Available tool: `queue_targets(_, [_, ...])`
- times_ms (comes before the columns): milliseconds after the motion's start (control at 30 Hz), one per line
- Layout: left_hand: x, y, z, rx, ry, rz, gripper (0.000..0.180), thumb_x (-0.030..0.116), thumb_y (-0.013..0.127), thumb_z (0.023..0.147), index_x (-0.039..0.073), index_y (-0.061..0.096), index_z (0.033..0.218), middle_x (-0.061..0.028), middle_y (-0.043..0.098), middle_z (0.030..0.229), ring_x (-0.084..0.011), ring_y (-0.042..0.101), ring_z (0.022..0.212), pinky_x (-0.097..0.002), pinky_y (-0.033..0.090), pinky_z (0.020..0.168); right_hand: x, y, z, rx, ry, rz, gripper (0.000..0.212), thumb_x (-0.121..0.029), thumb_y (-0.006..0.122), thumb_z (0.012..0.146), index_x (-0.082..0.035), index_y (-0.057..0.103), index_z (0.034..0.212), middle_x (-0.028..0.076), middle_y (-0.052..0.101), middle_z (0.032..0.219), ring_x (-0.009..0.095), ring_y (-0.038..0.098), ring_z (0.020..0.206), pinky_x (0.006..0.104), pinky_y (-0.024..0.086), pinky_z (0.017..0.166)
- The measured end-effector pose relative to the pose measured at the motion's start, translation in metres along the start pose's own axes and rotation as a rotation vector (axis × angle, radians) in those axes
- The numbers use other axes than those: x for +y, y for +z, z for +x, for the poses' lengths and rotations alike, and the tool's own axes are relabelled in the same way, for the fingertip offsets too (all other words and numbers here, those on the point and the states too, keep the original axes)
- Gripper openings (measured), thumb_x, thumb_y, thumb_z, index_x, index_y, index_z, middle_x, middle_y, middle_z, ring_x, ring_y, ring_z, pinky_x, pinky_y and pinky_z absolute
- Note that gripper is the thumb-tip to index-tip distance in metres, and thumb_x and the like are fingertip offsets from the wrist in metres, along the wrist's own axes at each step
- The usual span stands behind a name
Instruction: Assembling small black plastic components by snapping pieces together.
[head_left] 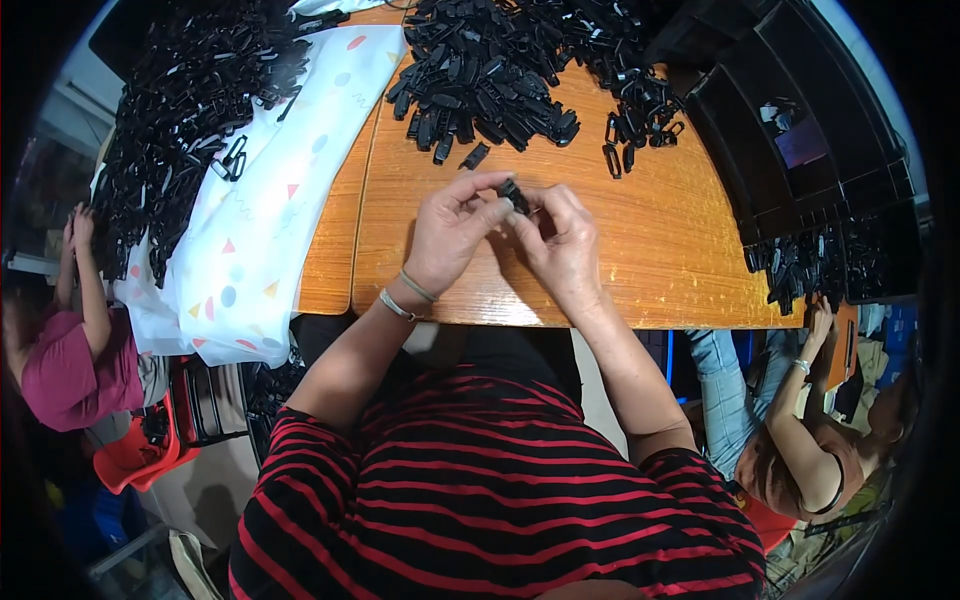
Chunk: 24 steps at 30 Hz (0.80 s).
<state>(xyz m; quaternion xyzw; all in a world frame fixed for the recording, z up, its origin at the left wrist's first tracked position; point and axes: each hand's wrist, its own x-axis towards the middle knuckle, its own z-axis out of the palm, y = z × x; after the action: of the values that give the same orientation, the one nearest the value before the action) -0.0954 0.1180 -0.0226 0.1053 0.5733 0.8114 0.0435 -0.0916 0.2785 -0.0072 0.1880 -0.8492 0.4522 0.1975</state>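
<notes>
Between my two hands, above the wooden table, is a small black plastic clip-like part (514,194). My left hand (449,235) pinches it with thumb and forefinger from the left. From the right, the fingers of my right hand (564,242) close on the same part; their tips hide some of it. Just beyond my hands lies a single loose black piece (474,156). Farther back is a heap of similar long black plastic pieces (480,85). A few black oblong loop pieces (612,160) lie at the heap's right side.
Left of the table seam, a white patterned sheet (255,225) lies beside a large pile of black loops (185,130). At right stands a black open bin (800,120). Co-workers sit at both sides: a maroon sleeve (75,365) left, a person's arm (800,410) right.
</notes>
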Motion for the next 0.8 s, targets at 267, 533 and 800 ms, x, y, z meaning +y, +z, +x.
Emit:
queue_targets(267, [-0.008,0.013,-0.016,0.055,0.091,0.075,0.023,0.002,0.058,0.092,-0.002,0.061,0.114,-0.0011,0.06,0.095,-0.005,0.058,0.079,-0.0183,0.047,0.072,0.0,0.014,-0.016,0.029,0.045,-0.067,0.039,-0.002,0.075,0.074,-0.002,0.057,0.108,0.011,0.059,0.082,0.02,0.061,0.065,0.0293,0.05,0.056])
queue_targets(533, [0.011,0.017,-0.016,-0.086,0.121,0.192,0.014,0.008,0.054,0.095,-0.002,0.061,0.102,-0.0036,0.063,0.095,-0.0078,0.057,0.084,-0.0212,0.047,0.077,-0.009,0.015,-0.026,-0.087,0.169,0.274,0.036,-0.01,0.072,0.08,-0.003,0.055,0.112,0.016,0.064,0.084,0.031,0.065,0.072,0.0363,0.05,0.061])
queue_targets(800, [-0.001,-0.017,0.016,-0.138,-0.235,0.142,0.022,0.021,0.049,0.1,0.003,0.061,0.093,-0.0009,0.061,0.083,-0.0073,0.056,0.076,-0.0211,0.046,0.069,0.032,-0.016,0.002,-0.334,0.269,0.253,0.031,-0.02,0.074,0.082,0.002,0.062,0.1,0.013,0.063,0.075,0.019,0.063,0.067,0.0293,0.05,0.061])
